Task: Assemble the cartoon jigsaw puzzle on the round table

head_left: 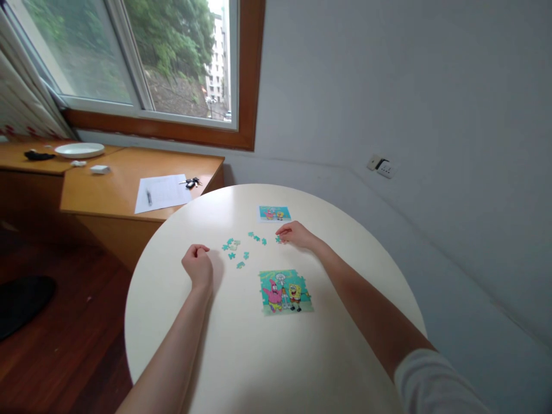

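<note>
A partly joined jigsaw puzzle with cartoon figures lies on the round white table; its upper right edge is uneven. Beyond it, my right hand reaches in from the right, its fingertips together on a small teal puzzle piece. My left hand rests on the tabletop as a loose fist, with nothing visible in it. Between the hands are several loose teal puzzle pieces, some of them bunched near the left hand. A reference picture card showing the same figures lies behind the right hand.
A wooden desk adjoins the table at the back left. On it are a paper sheet with a pen, keys, a small white box and a white plate. A wall stands behind and to the right.
</note>
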A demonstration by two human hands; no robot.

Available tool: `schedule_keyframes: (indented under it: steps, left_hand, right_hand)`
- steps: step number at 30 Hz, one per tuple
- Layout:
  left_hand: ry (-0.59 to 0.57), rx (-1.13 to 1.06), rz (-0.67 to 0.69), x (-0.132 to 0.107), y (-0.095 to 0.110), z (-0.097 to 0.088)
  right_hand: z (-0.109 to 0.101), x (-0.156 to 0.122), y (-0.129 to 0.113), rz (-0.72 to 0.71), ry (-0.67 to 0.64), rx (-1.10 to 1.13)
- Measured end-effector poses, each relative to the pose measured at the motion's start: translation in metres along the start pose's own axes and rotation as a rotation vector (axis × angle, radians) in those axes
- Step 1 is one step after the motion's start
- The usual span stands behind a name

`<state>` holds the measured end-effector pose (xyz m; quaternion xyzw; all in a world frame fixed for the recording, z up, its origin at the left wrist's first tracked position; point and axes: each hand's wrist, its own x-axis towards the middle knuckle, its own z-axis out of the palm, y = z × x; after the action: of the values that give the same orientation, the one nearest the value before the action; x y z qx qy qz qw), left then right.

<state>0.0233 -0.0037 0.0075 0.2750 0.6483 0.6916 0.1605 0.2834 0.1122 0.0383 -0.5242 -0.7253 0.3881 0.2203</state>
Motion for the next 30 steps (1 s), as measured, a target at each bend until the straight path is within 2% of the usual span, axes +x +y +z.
schedule_keyframes:
  steps: [8, 13, 17, 19, 21, 25, 30]
  left_hand:
    - [-0.009, -0.005, -0.008, 0.001, -0.008, 0.002]
    - [-0.016, 0.001, -0.013, 0.0, -0.008, 0.002]
    - [-0.01, 0.012, -0.007, 0.001, -0.009, 0.001]
    - [-0.005, 0.017, 0.001, 0.001, -0.009, 0.001]
    - [-0.002, 0.021, 0.01, 0.001, -0.009, 0.001]
    - [0.004, 0.027, 0.023, 0.001, -0.009, 0.001]
    - [0.006, 0.035, 0.025, 0.001, -0.009, 0.001]
  right_hand:
    - [0.008, -0.002, 0.002, -0.007, 0.08, -0.206]
    - [0.026, 0.005, -0.028, -0.076, 0.126, -0.255]
    - [0.061, 0.013, -0.068, -0.166, 0.043, -0.263]
    - [0.08, 0.016, -0.086, -0.288, -0.053, -0.331]
    - [0.096, 0.018, -0.1, -0.321, -0.093, -0.398]
    - [0.114, 0.023, -0.111, -0.278, -0.129, -0.543]
    - [0.121, 0.029, -0.114, -0.224, -0.157, -0.559]
